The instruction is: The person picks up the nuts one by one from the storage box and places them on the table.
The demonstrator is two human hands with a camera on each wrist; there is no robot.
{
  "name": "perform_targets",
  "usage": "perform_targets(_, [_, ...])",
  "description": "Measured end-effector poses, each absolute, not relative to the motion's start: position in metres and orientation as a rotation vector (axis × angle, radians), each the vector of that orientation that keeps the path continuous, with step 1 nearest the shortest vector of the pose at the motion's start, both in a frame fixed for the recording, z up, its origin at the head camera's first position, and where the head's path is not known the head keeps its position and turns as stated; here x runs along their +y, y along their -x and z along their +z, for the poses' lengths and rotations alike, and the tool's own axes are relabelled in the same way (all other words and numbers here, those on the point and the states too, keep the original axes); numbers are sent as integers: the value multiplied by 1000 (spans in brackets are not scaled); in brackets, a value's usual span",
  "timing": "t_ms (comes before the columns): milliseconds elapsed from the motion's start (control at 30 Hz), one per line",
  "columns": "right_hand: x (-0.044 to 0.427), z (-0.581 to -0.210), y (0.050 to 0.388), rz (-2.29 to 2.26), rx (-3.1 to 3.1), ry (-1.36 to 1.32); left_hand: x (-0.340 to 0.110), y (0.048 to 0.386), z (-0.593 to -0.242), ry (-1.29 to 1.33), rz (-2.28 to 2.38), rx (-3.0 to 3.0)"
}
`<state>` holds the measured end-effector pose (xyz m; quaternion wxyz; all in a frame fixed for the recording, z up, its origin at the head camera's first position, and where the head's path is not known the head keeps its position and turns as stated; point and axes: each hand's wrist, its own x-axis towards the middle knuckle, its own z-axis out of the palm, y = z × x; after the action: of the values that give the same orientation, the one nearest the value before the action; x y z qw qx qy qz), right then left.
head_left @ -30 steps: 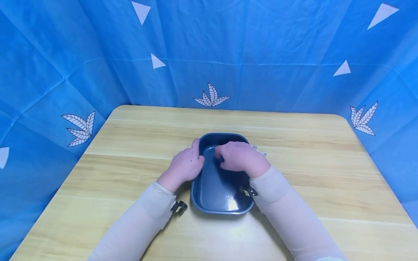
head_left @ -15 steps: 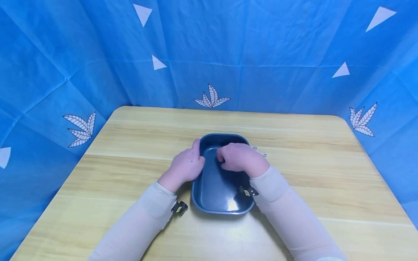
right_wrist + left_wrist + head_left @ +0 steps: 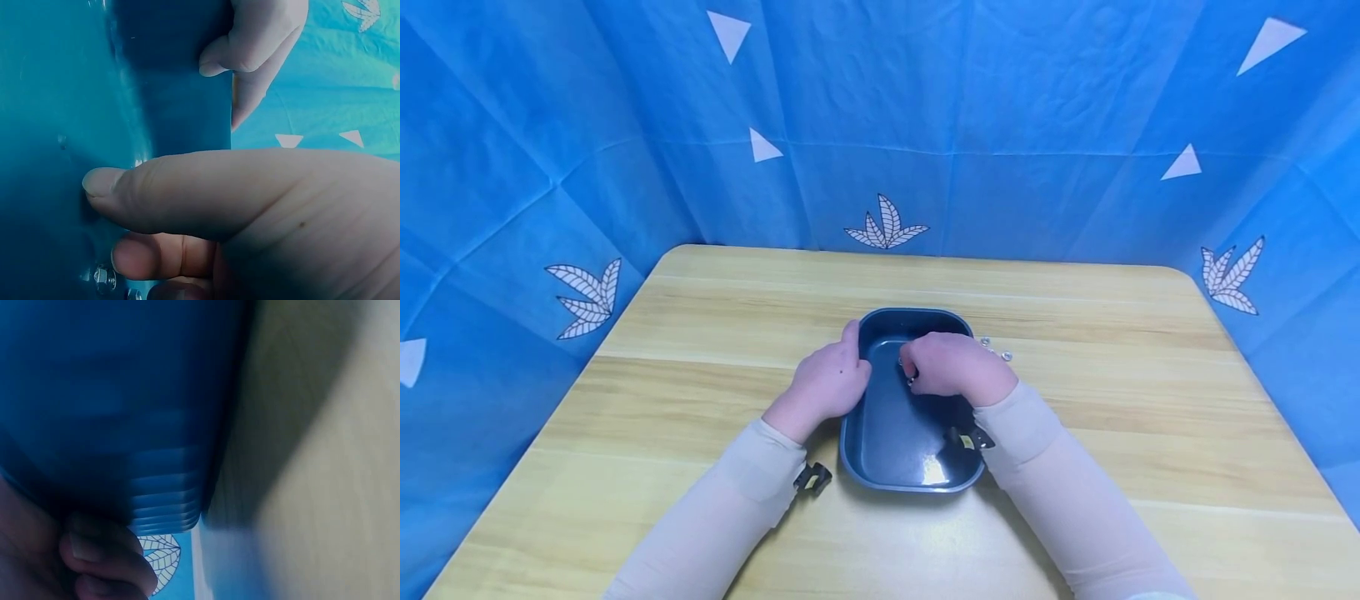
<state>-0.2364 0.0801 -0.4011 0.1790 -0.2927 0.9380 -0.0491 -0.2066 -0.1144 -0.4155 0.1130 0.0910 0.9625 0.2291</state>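
A dark blue plastic tray [image 3: 880, 433] stands on the table. My left hand [image 3: 831, 375] grips its left wall, thumb over the rim, with curled fingers against the outside in the left wrist view. My right hand [image 3: 947, 362] reaches into the tray near the far end. In the right wrist view its thumb and index finger stand apart with nothing between them. A small shiny metal flange nut [image 3: 105, 277] lies on the tray floor beside the fingertips, and part of another metal piece [image 3: 134, 294] shows lower down. The palm side is hidden.
Several small metal nuts [image 3: 1007, 356] lie on the wooden table [image 3: 1112, 375] just right of the tray, partly hidden behind the right hand. A blue curtain [image 3: 1037, 125] with leaf and triangle prints encloses the back and sides.
My right hand has shifted slightly rightward, its fingers loosening. Small shiny pieces now show below its fingertips in the tray. The left hand and the tray have stayed put.
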Motion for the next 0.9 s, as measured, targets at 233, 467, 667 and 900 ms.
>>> perform_targets(233, [80, -404, 238, -166, 2639, 833, -114, 207, -415, -265, 672, 2818])
perform_targets(467, [79, -406, 237, -146, 2645, 867, -114, 206, -414, -264, 674, 2820])
perform_targets(667, [79, -406, 236, -115, 2615, 858, -113, 206, -414, -252, 687, 2814])
perform_targets(900, [79, -405, 238, -135, 2613, 851, -114, 207, -415, -262, 682, 2816])
